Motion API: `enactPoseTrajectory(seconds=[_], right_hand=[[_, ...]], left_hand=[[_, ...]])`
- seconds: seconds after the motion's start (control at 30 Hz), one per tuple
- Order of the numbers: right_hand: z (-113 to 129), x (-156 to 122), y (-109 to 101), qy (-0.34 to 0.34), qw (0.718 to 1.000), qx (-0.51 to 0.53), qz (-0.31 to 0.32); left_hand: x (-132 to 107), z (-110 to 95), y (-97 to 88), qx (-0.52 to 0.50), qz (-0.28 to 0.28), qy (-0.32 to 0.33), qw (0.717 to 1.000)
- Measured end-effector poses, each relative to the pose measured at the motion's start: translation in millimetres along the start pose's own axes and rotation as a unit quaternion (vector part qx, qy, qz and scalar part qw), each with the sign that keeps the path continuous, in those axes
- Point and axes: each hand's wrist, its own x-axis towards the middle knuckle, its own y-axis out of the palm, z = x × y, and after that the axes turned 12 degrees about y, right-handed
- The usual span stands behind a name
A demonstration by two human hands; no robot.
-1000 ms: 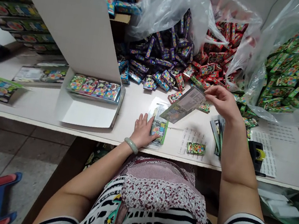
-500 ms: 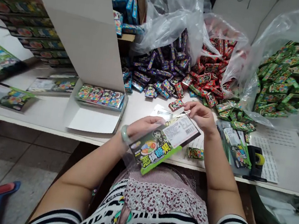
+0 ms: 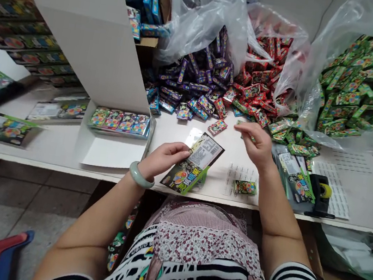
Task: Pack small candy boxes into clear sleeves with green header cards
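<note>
My left hand [image 3: 168, 158], with a pale green bangle at the wrist, pinches the edge of a flat printed candy bag [image 3: 181, 175] over the table's front. The bag is black and green, with a white label on its upper part. To its right, my right hand [image 3: 256, 143] is apart from the bag, thumb and fingers pressed together; whatever they may hold is too small to make out. A small red candy box [image 3: 217, 127] lies between the hands, farther back. Below my right hand, a green candy box [image 3: 245, 187] rests by a sheet of small printed stickers [image 3: 234, 171].
Purple boxes [image 3: 194, 85], red boxes [image 3: 258, 92] and green boxes [image 3: 353, 99] spill from clear plastic bags. An open white carton [image 3: 111, 152] holds a row of small boxes. A tape dispenser [image 3: 321, 197] stands beside stacked printed bags [image 3: 296, 180] on the right.
My right hand has let go of the bag's upper edge and moved slightly right. My left hand has shifted left with the bag, which is now lower over the tabletop.
</note>
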Motion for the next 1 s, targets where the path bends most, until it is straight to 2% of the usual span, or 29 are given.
enactPoseTrajectory(seconds=[0.1, 0.23, 0.37, 0.4, 0.47, 0.53, 0.6, 0.73, 0.83, 0.93, 1.0], right_hand=[[8, -19, 10, -0.008, 0.998, -0.028, 0.056], [13, -25, 31, 0.004, 0.998, -0.04, 0.045], [14, -18, 35, 0.01, 0.998, 0.026, 0.055], [14, -18, 35, 0.012, 0.996, 0.053, 0.074], [12, -20, 38, 0.032, 0.981, 0.109, 0.156], [9, -24, 46, 0.071, 0.95, 0.16, 0.259], [7, -27, 53, 0.106, 0.925, 0.203, 0.302], [7, -24, 53, 0.158, 0.915, 0.273, 0.25], [10, -17, 41, 0.157, 0.903, 0.304, 0.261], [13, -9, 34, 0.137, 0.896, 0.315, 0.28], [15, -6, 36, 0.122, 0.9, 0.306, 0.286]], left_hand=[[-1, -4, 2.3, 0.058, 0.023, 0.022, 0.998], [-2, -10, 9.1, 0.134, 0.018, 0.046, 0.99], [-4, -15, 7.2, 0.202, 0.019, 0.084, 0.976], [-5, -16, 5.6, 0.221, 0.019, 0.093, 0.971], [-7, -16, 2.4, 0.255, 0.031, 0.113, 0.96], [-9, -14, 0.5, 0.293, 0.045, 0.139, 0.945], [-10, -9, 0.1, 0.335, 0.054, 0.172, 0.925], [-9, -4, 0.9, 0.418, -0.009, 0.245, 0.875], [-7, -5, 1.0, 0.459, -0.033, 0.284, 0.841], [-3, -2, 1.2, 0.449, -0.03, 0.294, 0.843], [-1, 3, 0.7, 0.425, -0.053, 0.289, 0.856]])
